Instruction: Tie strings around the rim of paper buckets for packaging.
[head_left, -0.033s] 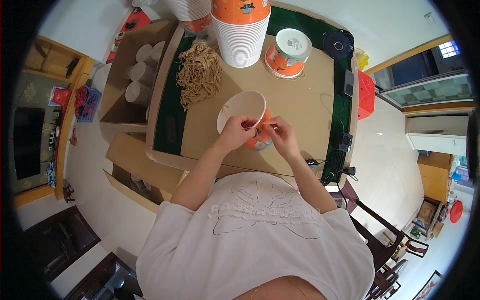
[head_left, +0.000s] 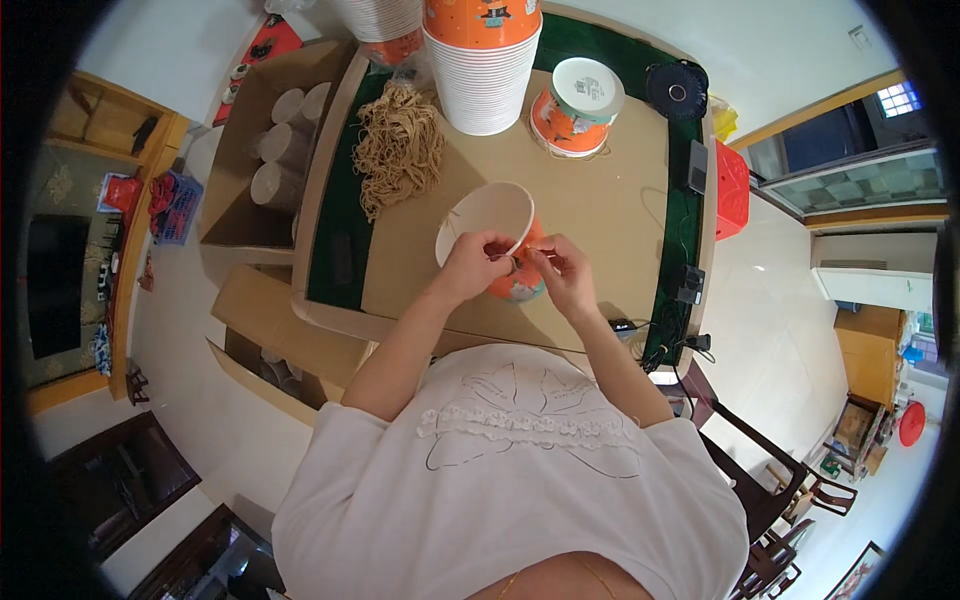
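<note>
An orange paper bucket (head_left: 519,284) with a white inside lies tilted in front of me on the cardboard, its mouth turned up and to the left. My left hand (head_left: 478,266) is closed on the rim, thumb and fingers on either side of the wall. Against the bucket's printed outer side, my right hand (head_left: 562,270) pinches what looks like a thin tan cord; the fingers hide most of it. A short bit of cord shows on the inner wall at the left. Farther left lies a heap of tan cord (head_left: 398,150).
A tall stack of nested paper buckets (head_left: 484,85) stands at the far side. Right of it are stacked orange buckets (head_left: 572,122) with cord at the base. A round black device (head_left: 677,90) and cables line the right edge. Open cartons (head_left: 240,215) flank the table's left.
The bucket and both hands have barely shifted. The grip of each hand looks the same.
</note>
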